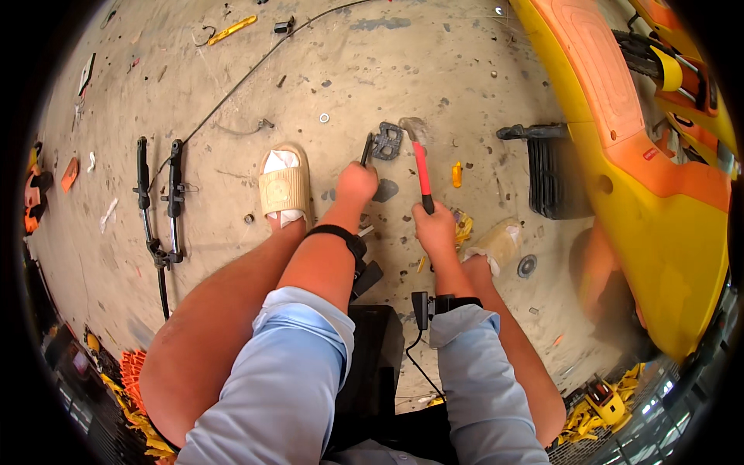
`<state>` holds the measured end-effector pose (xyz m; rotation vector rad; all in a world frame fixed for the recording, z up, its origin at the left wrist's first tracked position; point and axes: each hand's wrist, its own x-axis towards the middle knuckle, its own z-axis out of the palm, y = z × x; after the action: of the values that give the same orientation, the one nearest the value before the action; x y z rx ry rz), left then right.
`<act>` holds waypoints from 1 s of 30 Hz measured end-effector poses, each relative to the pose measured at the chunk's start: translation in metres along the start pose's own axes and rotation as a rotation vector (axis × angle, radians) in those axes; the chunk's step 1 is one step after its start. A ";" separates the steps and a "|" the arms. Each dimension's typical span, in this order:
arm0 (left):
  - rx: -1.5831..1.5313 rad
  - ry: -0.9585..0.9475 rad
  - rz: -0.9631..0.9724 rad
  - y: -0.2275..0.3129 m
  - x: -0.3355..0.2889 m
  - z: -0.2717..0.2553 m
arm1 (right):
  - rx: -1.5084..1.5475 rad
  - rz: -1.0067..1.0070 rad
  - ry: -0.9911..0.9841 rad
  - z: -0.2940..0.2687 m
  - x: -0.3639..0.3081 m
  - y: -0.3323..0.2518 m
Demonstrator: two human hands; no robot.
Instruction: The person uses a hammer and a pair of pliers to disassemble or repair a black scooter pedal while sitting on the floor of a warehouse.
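- The left hand [357, 184] is clutching a slim black bar [366, 151] beside the bicycle pedal [387, 141], which is lying at twelve o'clock.
- The right hand [435, 225] is grasping a red-handled hammer [422, 168], its head pointing to the pedal's two o'clock.
- A skewed swing could be catching the left hand, near the pedal's seven o'clock.

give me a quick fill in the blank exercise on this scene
The right hand grips a hammer with a black and ____ handle.
The left hand holds a slim tool that is ____ in colour.
In the picture, the dark bicycle pedal is to the ____ of the hammer.

Missing words: red; black; left.
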<state>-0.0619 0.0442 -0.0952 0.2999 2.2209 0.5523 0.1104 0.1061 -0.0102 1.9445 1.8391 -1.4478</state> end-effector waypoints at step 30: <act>0.268 -0.316 -0.057 0.093 0.015 -0.038 | 0.030 0.121 0.009 -0.062 0.047 -0.011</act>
<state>-0.0979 0.1208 -0.0380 0.4292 1.9850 0.1604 0.1270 0.1820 -0.0025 2.0405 1.6804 -1.4406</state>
